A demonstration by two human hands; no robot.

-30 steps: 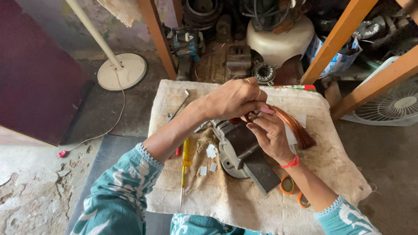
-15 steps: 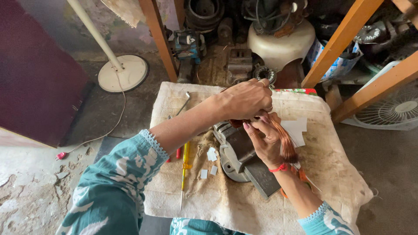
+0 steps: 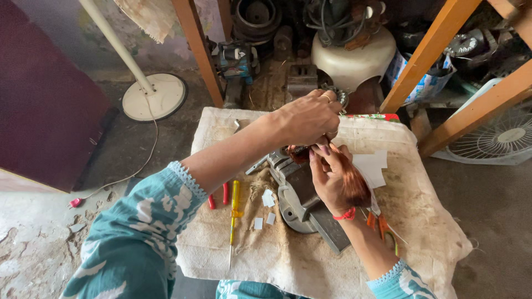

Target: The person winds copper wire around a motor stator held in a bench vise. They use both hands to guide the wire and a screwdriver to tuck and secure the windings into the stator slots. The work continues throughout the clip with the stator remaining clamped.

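A reddish-brown coil of copper wire (image 3: 354, 182) lies against the palm of the right hand (image 3: 332, 180), whose fingers curl around it. The left hand (image 3: 307, 117), closed, pinches the coil's upper end just above a grey metal motor housing (image 3: 302, 194) on the cloth-covered surface (image 3: 421, 221). White paper slips (image 3: 372, 166) lie beside the right hand. A blue-and-white printed plastic bag (image 3: 418, 83) hangs behind the orange wooden frame (image 3: 426, 52).

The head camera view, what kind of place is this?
Probably a small repair workshop for fans and motors. Copper wire coil is worked over a grey metal motor housing on a cloth-covered bench; a white fan grille and cream fan stand base sit nearby.
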